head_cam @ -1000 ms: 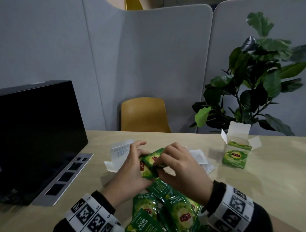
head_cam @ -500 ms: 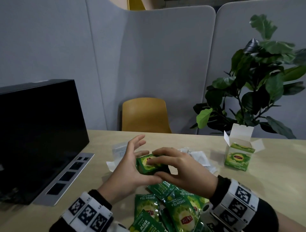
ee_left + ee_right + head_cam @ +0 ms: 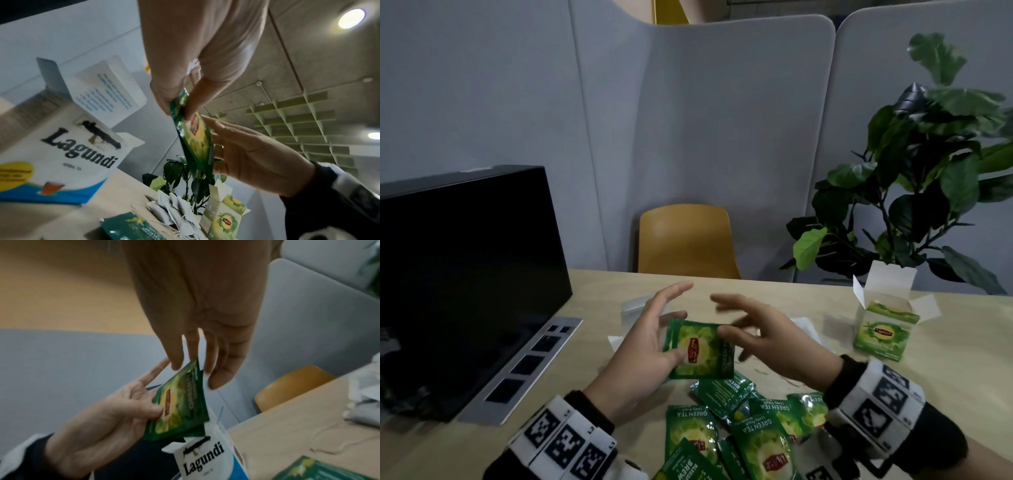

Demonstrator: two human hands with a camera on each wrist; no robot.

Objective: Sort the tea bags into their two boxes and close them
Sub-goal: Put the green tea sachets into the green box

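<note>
My left hand (image 3: 671,329) holds a small stack of green tea bags (image 3: 702,353) above the table, thumb on the front and straight fingers behind. The same stack (image 3: 197,141) shows edge-on in the left wrist view. My right hand (image 3: 750,329) is spread, with its thumb touching the stack's right edge (image 3: 180,405). More green tea bags (image 3: 750,435) lie piled near the front edge. The green box (image 3: 883,329) stands open at the right. The white Lagundi box (image 3: 61,155) stands open behind my left hand. White tea bags (image 3: 174,209) lie between the boxes.
A black monitor (image 3: 462,274) on a silver base (image 3: 524,370) fills the table's left side. Behind the table's far edge stand a yellow chair (image 3: 685,240) and a leafy plant (image 3: 928,171). Grey partitions close off the back.
Both hands gripped the green tea bags a second ago. My right hand has since spread its fingers and eased off. The stack has turned face-up in my left hand.
</note>
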